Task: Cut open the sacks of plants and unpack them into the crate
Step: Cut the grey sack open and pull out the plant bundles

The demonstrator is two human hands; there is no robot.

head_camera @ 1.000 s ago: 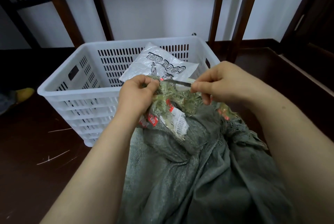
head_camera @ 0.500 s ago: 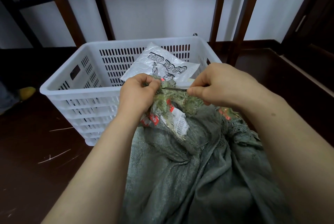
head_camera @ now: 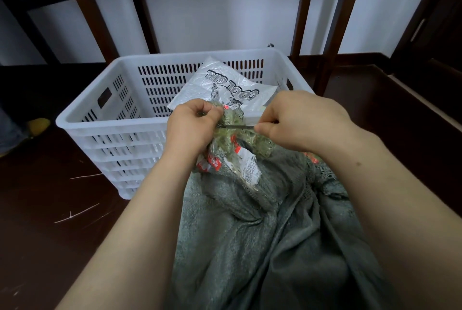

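Hidden grip, cropped sack

The right hand [head_camera: 300,122] buries all but the tip of the blade [head_camera: 237,126]. The left hand [head_camera: 190,127] covers the packet [head_camera: 237,139] top. The sack [head_camera: 262,247] runs off the bottom edge, and the print on the label [head_camera: 251,172] is too small to read.

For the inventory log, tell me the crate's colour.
The crate is white, seen best in the head view.

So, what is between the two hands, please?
In the head view, a thin dark blade spans from the right hand to the left hand, across the clear plant packet.
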